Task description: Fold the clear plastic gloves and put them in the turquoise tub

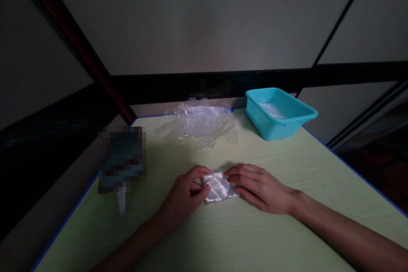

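Observation:
A clear plastic glove (219, 188), folded into a small shiny rectangle, lies on the table in front of me. The thumb and index finger of my left hand (188, 191) pinch its left edge. From the other side, my right hand (259, 187) holds the right part, fingers over the top and thumb near the lower edge. Part of the folded plastic is hidden under those fingers. Beyond my hands, a loose pile of clear plastic gloves (200, 123) is spread out, crinkled and unfolded.
A turquoise plastic basket (270, 125) stands at the back right, with folded clear plastic (272, 110) inside. At the left lies a blurred dark item (123, 159) with a white strip (121, 202) below it. The light green table (223, 242) has blue edging and meets a panelled wall behind.

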Demonstrator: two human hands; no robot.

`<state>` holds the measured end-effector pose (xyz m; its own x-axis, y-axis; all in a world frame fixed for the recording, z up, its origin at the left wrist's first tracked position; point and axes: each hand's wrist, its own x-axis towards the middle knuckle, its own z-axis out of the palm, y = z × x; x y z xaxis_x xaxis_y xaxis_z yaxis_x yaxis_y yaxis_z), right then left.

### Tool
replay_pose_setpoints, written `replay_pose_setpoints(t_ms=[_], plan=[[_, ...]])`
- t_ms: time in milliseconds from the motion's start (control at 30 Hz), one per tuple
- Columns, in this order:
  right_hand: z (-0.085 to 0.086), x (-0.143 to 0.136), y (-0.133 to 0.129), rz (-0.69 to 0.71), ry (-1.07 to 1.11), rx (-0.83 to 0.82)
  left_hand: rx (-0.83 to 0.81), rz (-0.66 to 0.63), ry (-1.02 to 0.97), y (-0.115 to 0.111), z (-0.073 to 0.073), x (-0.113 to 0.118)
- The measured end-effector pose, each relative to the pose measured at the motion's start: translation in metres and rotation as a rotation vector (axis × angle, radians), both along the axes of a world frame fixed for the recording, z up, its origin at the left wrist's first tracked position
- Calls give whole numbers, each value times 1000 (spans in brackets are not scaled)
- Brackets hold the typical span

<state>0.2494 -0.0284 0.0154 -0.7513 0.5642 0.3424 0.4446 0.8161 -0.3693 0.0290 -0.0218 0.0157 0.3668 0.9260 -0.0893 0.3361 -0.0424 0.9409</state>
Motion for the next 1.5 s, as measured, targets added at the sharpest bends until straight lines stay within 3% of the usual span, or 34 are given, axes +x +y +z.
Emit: replay_pose_setpoints(t_ms=[700,1500], plan=[[-3,0,1,18,-60,42,15,-5,46,0,-3,0],[-3,1,2,-21,-38,53,5,51,-40,2,-9,-1]])
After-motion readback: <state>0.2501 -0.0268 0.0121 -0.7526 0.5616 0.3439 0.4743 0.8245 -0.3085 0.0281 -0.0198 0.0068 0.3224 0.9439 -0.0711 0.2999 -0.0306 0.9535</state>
